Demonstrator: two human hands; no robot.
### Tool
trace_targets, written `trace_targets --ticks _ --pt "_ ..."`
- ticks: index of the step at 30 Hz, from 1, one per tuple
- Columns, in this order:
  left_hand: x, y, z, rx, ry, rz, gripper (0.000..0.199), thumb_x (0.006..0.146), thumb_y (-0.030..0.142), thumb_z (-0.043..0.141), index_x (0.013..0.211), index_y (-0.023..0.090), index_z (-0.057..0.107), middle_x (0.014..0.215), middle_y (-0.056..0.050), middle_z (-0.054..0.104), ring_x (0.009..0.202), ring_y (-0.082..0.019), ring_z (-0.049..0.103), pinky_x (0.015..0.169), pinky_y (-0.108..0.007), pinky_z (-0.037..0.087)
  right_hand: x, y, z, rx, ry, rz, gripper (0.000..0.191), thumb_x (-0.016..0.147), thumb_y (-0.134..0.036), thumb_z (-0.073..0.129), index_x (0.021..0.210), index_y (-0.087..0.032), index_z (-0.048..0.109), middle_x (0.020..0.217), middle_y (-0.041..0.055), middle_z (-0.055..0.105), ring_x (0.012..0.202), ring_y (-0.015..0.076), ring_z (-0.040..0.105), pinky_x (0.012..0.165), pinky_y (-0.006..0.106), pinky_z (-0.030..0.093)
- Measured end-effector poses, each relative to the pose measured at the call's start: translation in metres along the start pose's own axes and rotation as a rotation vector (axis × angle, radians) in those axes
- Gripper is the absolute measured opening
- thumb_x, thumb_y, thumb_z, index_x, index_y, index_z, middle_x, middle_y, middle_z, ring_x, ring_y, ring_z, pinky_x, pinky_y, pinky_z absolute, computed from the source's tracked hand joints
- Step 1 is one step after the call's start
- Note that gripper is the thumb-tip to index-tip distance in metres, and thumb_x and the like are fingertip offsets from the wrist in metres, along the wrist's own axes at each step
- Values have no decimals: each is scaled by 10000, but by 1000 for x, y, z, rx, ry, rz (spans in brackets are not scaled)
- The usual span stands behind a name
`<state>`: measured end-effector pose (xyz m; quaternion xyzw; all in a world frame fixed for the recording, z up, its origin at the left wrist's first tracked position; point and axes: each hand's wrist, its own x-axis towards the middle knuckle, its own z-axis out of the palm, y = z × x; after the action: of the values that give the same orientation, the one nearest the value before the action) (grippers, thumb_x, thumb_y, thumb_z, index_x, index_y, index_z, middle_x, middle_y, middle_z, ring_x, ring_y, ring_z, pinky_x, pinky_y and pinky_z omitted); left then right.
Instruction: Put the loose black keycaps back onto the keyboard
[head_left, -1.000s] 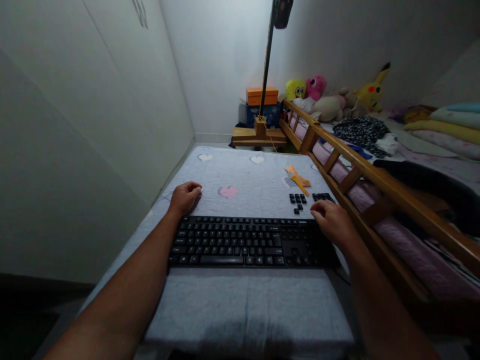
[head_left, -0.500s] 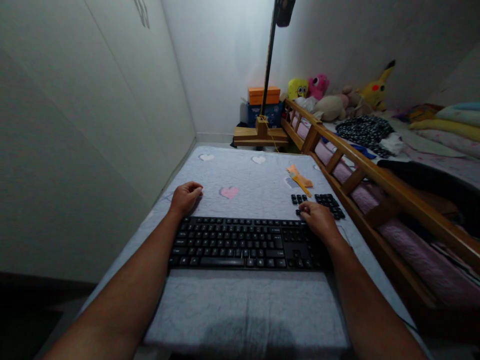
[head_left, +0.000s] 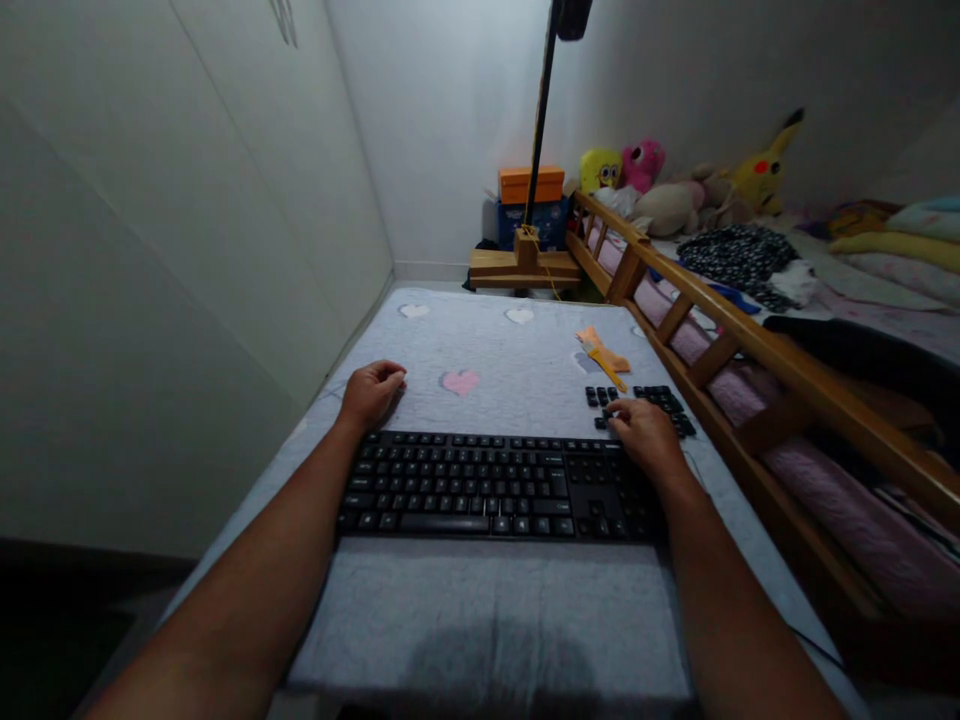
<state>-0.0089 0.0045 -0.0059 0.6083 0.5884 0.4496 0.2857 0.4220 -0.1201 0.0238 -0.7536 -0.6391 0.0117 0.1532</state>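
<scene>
A black keyboard (head_left: 465,487) lies on the cloth-covered table; its right part shows bare key sockets. My left hand (head_left: 373,393) rests on the cloth beyond the keyboard's back left corner, fingers curled together around something small and pale that I cannot make out. Over the keyboard's back right edge, my right hand (head_left: 643,430) has its fingertips pinched at loose black keycaps (head_left: 601,396); whether one is held is hidden. More keycaps (head_left: 660,398) lie just behind and to the right of that hand.
An orange cloth (head_left: 616,360) with a yellow-handled brush (head_left: 609,372) lies at the table's back right. Along the right side runs a wooden bed rail (head_left: 720,312). Beyond the table, a dark pole (head_left: 541,130) rises from a wooden base (head_left: 489,264); a white cabinet stands left.
My right hand has shifted slightly to the right among the loose keycaps. My left hand stays in place. The camera view has tilted a little.
</scene>
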Motion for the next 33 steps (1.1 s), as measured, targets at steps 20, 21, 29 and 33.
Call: trace_targets --ticks 20,21,29,33 --pt "-1 2 0 -9 -4 5 232 696 384 628 782 176 682 663 -29 678 631 -177 634 651 -292 506 0 -8 -4 0 -61 -95 179 808 -229 634 923 -215 771 947 70 714 916 214 628 837 318 444" --pt "-1 2 0 -8 -4 6 231 695 384 629 781 177 683 664 -29 679 633 -179 635 651 -292 507 0 -9 -6 17 -53 -103 176 810 -224 634 921 -207 770 949 75 711 928 218 627 852 325 446" --pt "2 -2 1 -10 5 -11 214 689 358 625 784 177 692 647 -30 678 611 -174 632 624 -284 507 -29 -25 -35 331 -15 -173 153 823 -232 616 919 -204 732 970 54 724 922 207 660 880 345 484" --pt "1 1 0 -7 6 -10 215 680 358 631 771 173 692 655 -31 683 616 -173 635 628 -282 509 -60 -37 -43 415 -63 -188 163 831 -230 594 929 -211 724 972 53 732 921 206 670 868 349 505"
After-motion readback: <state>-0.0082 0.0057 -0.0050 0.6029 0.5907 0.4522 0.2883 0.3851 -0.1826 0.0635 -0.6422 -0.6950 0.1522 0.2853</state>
